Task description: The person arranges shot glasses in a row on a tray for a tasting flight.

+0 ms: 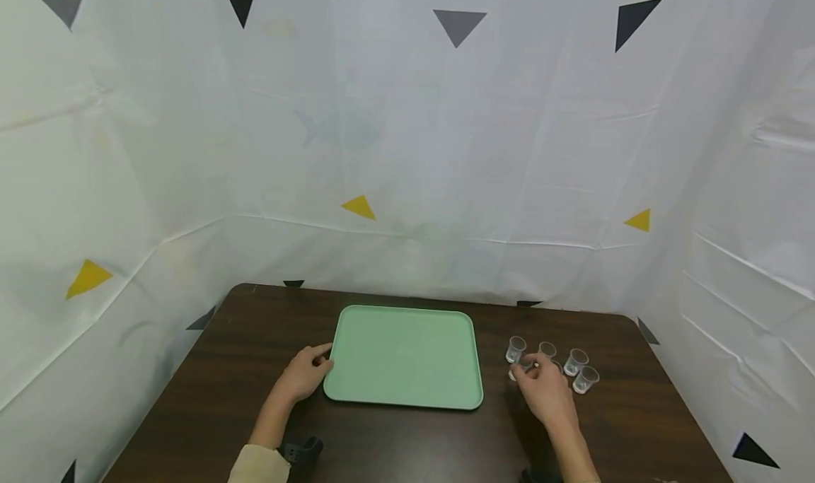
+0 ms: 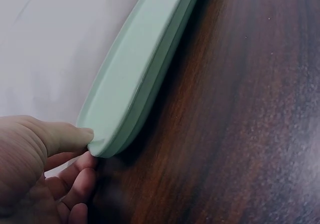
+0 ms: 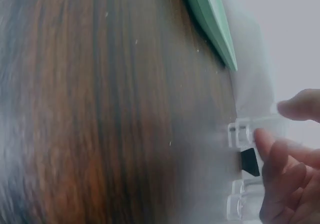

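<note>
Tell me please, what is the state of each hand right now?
Left hand: closed, pinching the green tray at its edge.
Right hand: at a small clear cup; whether it grips the cup cannot be told.

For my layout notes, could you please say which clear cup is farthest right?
The front-right cup, beside the right hand; the others sit further left.

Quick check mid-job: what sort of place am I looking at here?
Probably a screened-off work booth, though the wider room is out of view. White sheeting with printed triangles stands behind and on both sides of a dark wood-look table, which bears a green tray and small clear cups.
</note>
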Motion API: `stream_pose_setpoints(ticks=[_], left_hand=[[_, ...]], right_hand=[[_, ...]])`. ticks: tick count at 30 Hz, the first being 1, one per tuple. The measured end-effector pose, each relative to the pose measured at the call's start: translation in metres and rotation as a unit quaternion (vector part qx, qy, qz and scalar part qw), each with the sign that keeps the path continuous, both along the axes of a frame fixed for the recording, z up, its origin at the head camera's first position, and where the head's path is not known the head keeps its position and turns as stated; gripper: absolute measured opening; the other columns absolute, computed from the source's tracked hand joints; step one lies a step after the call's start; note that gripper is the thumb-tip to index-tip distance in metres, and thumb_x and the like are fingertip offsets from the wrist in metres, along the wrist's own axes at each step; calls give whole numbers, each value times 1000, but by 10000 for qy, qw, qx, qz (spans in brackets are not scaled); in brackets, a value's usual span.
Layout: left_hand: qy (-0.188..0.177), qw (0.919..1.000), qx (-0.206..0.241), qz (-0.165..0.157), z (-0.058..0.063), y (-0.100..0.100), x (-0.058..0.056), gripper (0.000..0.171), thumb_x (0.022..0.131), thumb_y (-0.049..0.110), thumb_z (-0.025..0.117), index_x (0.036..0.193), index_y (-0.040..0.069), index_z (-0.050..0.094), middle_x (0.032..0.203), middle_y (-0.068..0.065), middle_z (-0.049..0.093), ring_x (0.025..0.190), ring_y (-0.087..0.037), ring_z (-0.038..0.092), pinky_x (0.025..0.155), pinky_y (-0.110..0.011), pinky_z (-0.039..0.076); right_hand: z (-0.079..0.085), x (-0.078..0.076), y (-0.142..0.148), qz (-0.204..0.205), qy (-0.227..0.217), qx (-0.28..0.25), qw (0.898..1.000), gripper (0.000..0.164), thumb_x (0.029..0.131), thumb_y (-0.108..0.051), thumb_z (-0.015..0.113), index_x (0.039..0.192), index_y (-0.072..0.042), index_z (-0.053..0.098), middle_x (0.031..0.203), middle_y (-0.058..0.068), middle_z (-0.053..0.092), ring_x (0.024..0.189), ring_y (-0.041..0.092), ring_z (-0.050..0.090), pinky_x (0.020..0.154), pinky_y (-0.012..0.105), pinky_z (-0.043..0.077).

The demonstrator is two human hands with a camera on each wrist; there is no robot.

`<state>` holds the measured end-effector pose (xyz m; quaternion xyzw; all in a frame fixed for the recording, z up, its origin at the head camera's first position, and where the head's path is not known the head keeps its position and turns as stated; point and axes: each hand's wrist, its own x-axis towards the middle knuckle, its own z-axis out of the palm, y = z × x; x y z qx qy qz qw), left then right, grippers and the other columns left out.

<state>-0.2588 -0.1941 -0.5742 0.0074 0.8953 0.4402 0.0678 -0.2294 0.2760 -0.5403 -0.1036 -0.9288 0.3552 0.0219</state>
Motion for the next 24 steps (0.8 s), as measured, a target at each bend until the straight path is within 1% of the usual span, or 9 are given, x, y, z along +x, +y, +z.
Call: stream_pose_setpoints(ticks=[3, 7, 9, 13, 15, 17, 20, 24], left_hand=[[60, 10000, -17, 13, -1, 0, 0, 48, 110, 16, 60, 153, -3, 56, 105, -9, 55, 85, -21, 48, 74, -37, 38], [62, 10000, 65, -23, -2, -2, 1, 49, 108, 16, 62, 153, -4, 56, 106, -9, 56, 87, -20, 50, 76, -37, 41], [22, 9998, 144, -102, -2, -3, 0, 50, 108, 16, 63, 153, -5, 55, 107, -10, 57, 88, -20, 50, 77, -37, 42], [-8, 9991, 256, -345, 2, -8, -1, 54, 107, 17, 65, 155, -6, 53, 110, -12, 59, 91, -22, 53, 79, -39, 44], [-29, 9984, 310, -480, 5, -9, -1, 56, 107, 17, 66, 156, -6, 51, 113, -14, 59, 92, -23, 52, 80, -40, 45], [-92, 9978, 367, -551, 7, -10, -1, 58, 107, 16, 66, 157, -7, 49, 114, -15, 58, 90, -23, 51, 79, -40, 44], [-130, 9970, 447, -619, 7, -8, 1, 59, 106, 13, 65, 157, -9, 47, 113, -15, 56, 87, -23, 49, 77, -39, 43], [-112, 9965, 537, -636, 6, -1, 3, 58, 106, 11, 65, 157, -10, 46, 111, -15, 55, 86, -22, 48, 77, -38, 42]], right_hand=[[3, 0, -3, -83, 40, -93, 9999, 49, 104, -38, 66, 135, -1, 65, 92, 6, 74, 73, 18, 62, 65, 36, 46], [7, 2, -8, -162, 115, -272, 9994, 51, 106, -41, 64, 138, -2, 63, 89, 6, 71, 70, 19, 59, 63, 36, 44], [9, 2, -11, -204, 182, -322, 9991, 51, 106, -42, 63, 139, -3, 63, 88, 6, 70, 69, 19, 58, 63, 35, 43], [12, 0, -20, -236, 390, -399, 9982, 51, 106, -47, 63, 136, -6, 65, 85, 5, 69, 68, 19, 57, 62, 35, 43], [12, -3, -26, -187, 537, -446, 9974, 50, 106, -49, 63, 134, -7, 67, 84, 5, 68, 69, 18, 57, 64, 34, 44], [13, -5, -31, -82, 640, -509, 9966, 49, 106, -49, 63, 131, -7, 68, 82, 4, 68, 69, 18, 57, 65, 34, 45], [14, -5, -38, 49, 719, -596, 9956, 45, 106, -48, 64, 128, -8, 69, 81, 4, 67, 70, 18, 58, 68, 34, 46], [18, -5, -43, 104, 748, -696, 9947, 42, 106, -46, 66, 125, -9, 70, 83, 4, 68, 71, 17, 57, 68, 34, 45]])
